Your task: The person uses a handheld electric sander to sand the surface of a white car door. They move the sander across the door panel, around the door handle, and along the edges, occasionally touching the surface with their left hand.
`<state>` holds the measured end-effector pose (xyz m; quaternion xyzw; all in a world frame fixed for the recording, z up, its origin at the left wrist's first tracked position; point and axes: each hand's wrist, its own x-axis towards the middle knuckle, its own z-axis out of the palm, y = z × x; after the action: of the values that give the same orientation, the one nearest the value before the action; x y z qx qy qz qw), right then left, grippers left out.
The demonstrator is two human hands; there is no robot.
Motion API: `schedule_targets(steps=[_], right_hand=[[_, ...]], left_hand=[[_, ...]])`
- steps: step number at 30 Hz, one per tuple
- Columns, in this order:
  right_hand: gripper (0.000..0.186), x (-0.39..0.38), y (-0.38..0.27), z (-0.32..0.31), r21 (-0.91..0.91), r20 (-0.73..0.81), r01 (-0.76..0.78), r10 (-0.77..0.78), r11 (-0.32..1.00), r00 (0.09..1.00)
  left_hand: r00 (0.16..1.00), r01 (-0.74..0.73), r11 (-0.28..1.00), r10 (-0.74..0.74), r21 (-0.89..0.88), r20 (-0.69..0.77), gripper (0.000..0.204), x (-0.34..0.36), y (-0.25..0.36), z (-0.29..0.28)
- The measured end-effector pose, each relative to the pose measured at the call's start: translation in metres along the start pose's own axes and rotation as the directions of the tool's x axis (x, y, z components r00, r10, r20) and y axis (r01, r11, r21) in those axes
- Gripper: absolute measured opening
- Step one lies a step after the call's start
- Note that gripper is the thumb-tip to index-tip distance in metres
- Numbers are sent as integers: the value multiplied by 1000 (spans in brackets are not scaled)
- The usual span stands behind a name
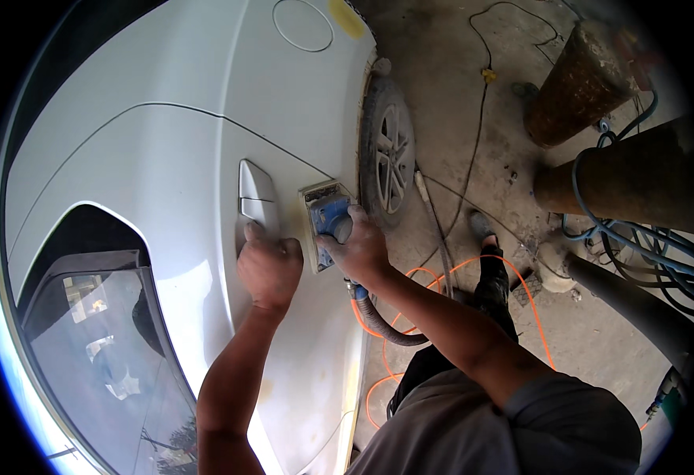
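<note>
My left hand [269,267] rests on the white car door [181,166] with its fingers curled, one fingertip at the lower end of the silver door handle [256,186]; whether anything is inside the fingers is hidden. My right hand [359,241] grips a blue-bodied rectangular sander [327,212], pressed on the door panel right beside the handle. A ribbed grey hose [386,332] runs down from the sander.
A wheel [386,150] stands behind the panel's edge. Two rusty cylinders [580,79], looped blue hoses [616,237] and a grey post [640,309] are at the right. An orange hose [537,317] and dark cables cross the concrete floor [458,134] near my foot.
</note>
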<state>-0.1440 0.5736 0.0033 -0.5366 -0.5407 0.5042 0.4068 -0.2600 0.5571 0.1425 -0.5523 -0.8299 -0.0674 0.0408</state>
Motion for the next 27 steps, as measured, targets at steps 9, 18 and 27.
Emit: schedule_targets(steps=[9, 18, 27], right_hand=[[80, 39, -2, -14, -45, 21, 142, -141, 989, 990], [83, 13, 15, -14, -135, 156, 244, -222, 960, 962], [78, 4, 15, -16, -101, 227, 256, -229, 961, 947]], left_hand=[[998, -34, 998, 36, 45, -42, 30, 0, 1, 2], [997, -60, 997, 62, 40, -48, 28, -1, -1, 2], [996, -64, 997, 66, 35, -54, 28, 1, 7, -1]])
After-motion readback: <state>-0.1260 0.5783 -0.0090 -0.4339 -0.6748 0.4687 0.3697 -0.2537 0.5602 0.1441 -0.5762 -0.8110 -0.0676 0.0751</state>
